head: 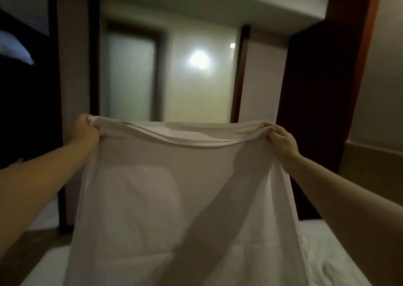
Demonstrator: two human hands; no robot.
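A white pillowcase (pixel 178 198) hangs in front of me, held up by its open top edge. My left hand (pixel 84 130) grips the left corner of that edge with curled fingers. My right hand (pixel 281 141) grips the right corner the same way. Both arms are stretched forward at about chest height. Through the thin cloth I make out a pale rounded shape like a pillow (pixel 150 200), and a dark shadow band crosses the fabric. The cloth's lower end drops out of the bottom of the view.
A bed with a white sheet (pixel 333 248) lies below and to the right. Frosted glass panels and a door (pixel 130 76) stand ahead, with a bright light reflection. Dark wooden frames flank both sides. A white pillow (pixel 15 48) shows at far left.
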